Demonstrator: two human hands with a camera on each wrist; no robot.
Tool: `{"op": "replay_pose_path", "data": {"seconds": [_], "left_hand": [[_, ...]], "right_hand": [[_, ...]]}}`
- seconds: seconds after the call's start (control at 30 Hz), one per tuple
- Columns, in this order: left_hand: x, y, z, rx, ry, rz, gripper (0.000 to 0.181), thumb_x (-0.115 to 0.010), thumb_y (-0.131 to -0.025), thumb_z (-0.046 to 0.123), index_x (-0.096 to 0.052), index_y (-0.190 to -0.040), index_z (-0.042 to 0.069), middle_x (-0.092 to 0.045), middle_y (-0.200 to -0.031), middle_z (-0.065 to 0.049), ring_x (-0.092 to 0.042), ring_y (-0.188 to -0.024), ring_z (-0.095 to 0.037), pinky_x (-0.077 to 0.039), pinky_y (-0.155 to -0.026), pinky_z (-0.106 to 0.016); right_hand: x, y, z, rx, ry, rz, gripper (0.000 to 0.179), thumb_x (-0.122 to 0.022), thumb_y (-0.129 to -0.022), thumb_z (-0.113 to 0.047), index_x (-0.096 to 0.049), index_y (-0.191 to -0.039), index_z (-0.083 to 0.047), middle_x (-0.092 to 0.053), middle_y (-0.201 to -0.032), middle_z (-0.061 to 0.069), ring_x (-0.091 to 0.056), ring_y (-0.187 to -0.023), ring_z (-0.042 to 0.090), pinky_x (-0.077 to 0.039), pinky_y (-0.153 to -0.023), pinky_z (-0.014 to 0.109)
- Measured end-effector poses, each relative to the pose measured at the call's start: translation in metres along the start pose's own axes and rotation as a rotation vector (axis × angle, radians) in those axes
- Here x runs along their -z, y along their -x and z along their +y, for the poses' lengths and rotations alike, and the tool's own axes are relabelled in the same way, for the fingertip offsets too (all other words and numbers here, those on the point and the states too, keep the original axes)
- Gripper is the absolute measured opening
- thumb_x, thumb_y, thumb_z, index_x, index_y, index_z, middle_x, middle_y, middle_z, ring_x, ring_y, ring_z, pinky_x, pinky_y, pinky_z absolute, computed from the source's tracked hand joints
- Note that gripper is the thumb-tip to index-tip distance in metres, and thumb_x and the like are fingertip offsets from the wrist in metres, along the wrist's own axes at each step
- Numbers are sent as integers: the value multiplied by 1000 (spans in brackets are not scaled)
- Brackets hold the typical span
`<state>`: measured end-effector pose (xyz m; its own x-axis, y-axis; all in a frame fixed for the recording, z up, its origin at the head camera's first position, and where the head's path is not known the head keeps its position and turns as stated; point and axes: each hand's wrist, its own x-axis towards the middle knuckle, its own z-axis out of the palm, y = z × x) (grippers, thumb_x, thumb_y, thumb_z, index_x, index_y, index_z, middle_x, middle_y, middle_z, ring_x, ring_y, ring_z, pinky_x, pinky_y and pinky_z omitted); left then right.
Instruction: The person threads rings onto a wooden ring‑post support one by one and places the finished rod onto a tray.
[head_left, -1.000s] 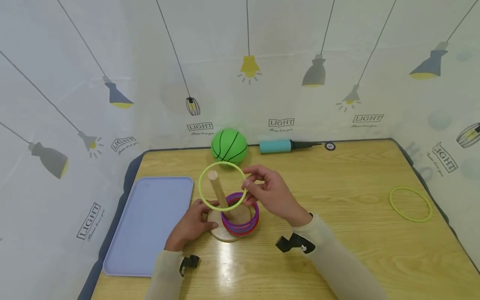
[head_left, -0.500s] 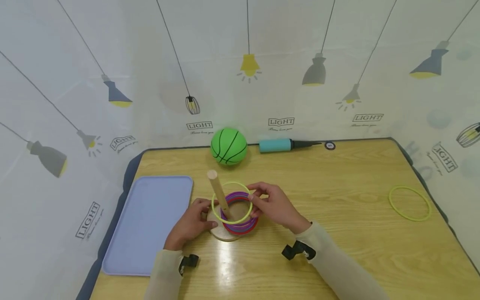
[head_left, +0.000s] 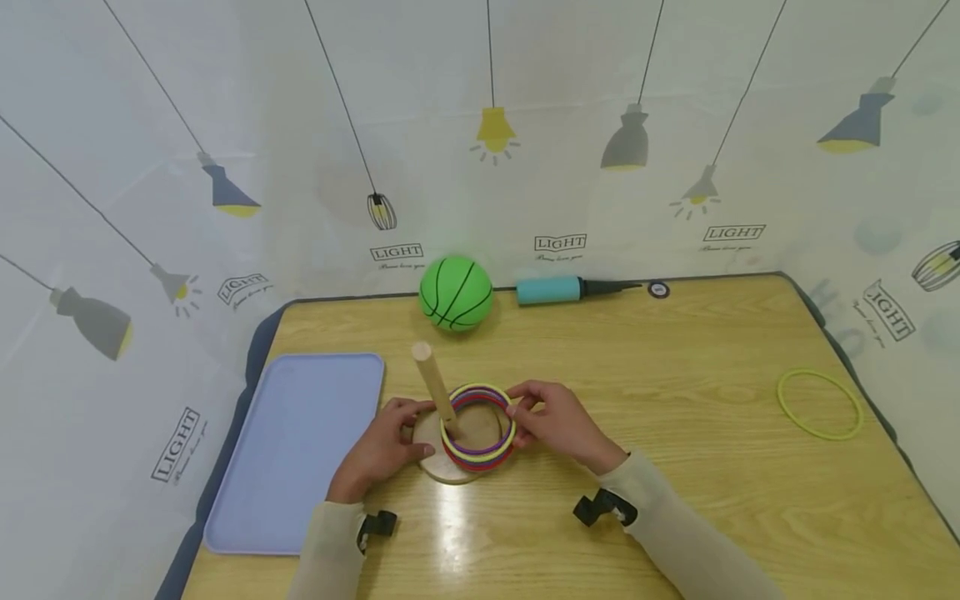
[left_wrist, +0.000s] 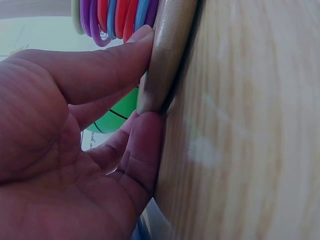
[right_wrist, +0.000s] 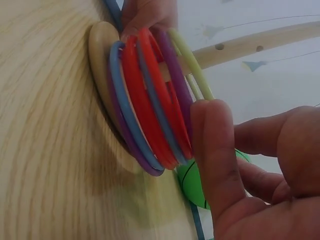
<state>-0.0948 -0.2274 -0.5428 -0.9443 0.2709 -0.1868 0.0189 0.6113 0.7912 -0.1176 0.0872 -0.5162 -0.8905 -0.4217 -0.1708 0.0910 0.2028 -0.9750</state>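
A wooden peg (head_left: 433,379) rises from a round wooden base (head_left: 429,429), with a stack of purple, blue and red rings (right_wrist: 134,95) around it. On top of the stack is a yellow-green ring (right_wrist: 186,47), the peg passing through it. My right hand (head_left: 562,425) pinches that ring at its right side between thumb and fingers. At the base's left edge, my left hand (head_left: 382,446) holds the wood, thumb at the near side and fingers at the far side. The left wrist view shows the thumb and fingertips against the rounded rim.
Another yellow-green ring (head_left: 820,406) lies flat at the table's right. A lilac tray (head_left: 296,450) is left of my left hand. Along the back edge are a green ball (head_left: 456,293) with black lines, a turquoise hand pump (head_left: 549,290) and a small black disc (head_left: 658,290).
My right hand has lowered the yellow-green ring from around the peg's upper part down onto the stack. The left hand has stayed in place on the base.
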Motion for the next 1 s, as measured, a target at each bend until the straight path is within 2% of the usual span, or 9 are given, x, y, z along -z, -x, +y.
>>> {"op": "replay_pose_path", "data": {"seconds": [0.17,0.33,0.4,0.63,0.83,1.0], "left_hand": [[1,0,-1,-5,4,1,63,-85,-87,6,-63,-146,12,-56,-134,-16,-59,-120,-30,-55,-92,-33],[2,2,0,-13,7,5,63,-86,-87,7,-63,-146,12,-56,-133,-16,-59,-119,-31,-55,-92,-33],[2,2,0,-19,12,4,62,-86,-88,7,-63,-146,11,-56,-133,-16,-58,-119,-31,-56,-91,-33],[2,2,0,-22,20,0,62,-85,-87,5,-63,-146,10,-56,-133,-18,-58,-119,-33,-58,-91,-34],[2,1,1,-9,15,1,63,-86,-87,5,-64,-146,13,-56,-132,-16,-59,-119,-31,-57,-92,-35],[1,0,2,5,9,-4,64,-86,-87,5,-64,-146,15,-56,-133,-15,-59,-119,-30,-57,-93,-35]], "right_hand": [[0,1,5,0,29,13,30,-68,-101,-7,-66,-129,5,-67,-88,14,-72,-63,19,-64,-67,45],[4,5,8,26,71,22,25,-69,-102,-11,-68,-124,2,-69,-89,15,-75,-69,35,-63,-67,46],[7,6,11,29,68,20,25,-68,-103,-12,-67,-123,3,-69,-90,18,-76,-72,37,-64,-68,47],[23,16,11,-21,37,46,30,-67,-104,-14,-64,-123,9,-67,-99,30,-75,-71,22,-65,-69,41],[45,29,10,-65,62,98,33,-67,-105,-17,-64,-126,9,-68,-102,28,-74,-79,30,-65,-73,42],[68,43,16,-41,127,111,36,-65,-107,-24,-65,-129,5,-70,-109,26,-74,-87,31,-64,-78,43]]}}
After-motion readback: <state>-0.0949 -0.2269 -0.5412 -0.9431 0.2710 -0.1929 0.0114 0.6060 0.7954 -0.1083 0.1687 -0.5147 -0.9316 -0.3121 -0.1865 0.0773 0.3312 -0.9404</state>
